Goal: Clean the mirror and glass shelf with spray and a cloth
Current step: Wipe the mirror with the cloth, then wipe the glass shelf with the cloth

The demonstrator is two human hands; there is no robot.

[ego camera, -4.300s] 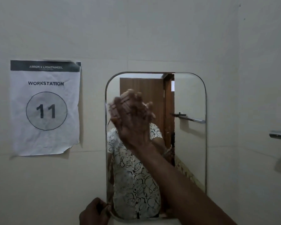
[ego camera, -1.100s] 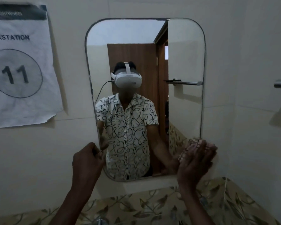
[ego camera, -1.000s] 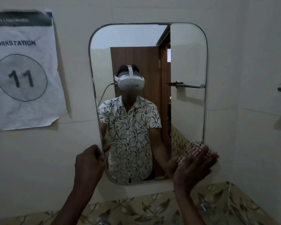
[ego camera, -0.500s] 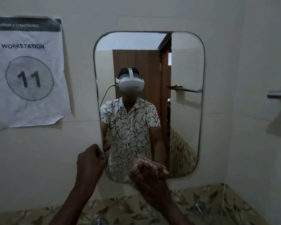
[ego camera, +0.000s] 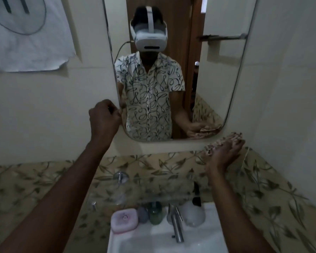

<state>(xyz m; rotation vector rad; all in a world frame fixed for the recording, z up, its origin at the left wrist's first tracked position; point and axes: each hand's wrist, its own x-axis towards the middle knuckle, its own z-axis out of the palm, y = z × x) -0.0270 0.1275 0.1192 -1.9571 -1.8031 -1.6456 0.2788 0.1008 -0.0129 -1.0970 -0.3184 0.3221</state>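
Observation:
A rounded-corner mirror (ego camera: 217, 79) hangs on the cream wall. My left hand (ego camera: 104, 119) grips its lower left edge. Just below the mirror's lower right corner, my right hand (ego camera: 224, 154) presses a pinkish patterned cloth (ego camera: 221, 142) against the wall. A clear glass shelf (ego camera: 148, 195) juts out under the mirror, above the sink. A clear spray bottle with a black top (ego camera: 196, 196) stands behind the tap; the shelf partly blurs it.
A white sink (ego camera: 164, 241) with a chrome tap (ego camera: 177, 227) lies below. On its rim sit a pink soap dish (ego camera: 124, 220) and a green bottle (ego camera: 155, 212). Leaf-patterned tiles (ego camera: 35, 181) run along the wall. A paper sign (ego camera: 26, 33) hangs upper left.
My right hand swept the cloth from the mirror's bottom middle to the wall below its lower right corner. The view tilted down, bringing the sink and shelf in. My left hand stayed on the mirror's edge.

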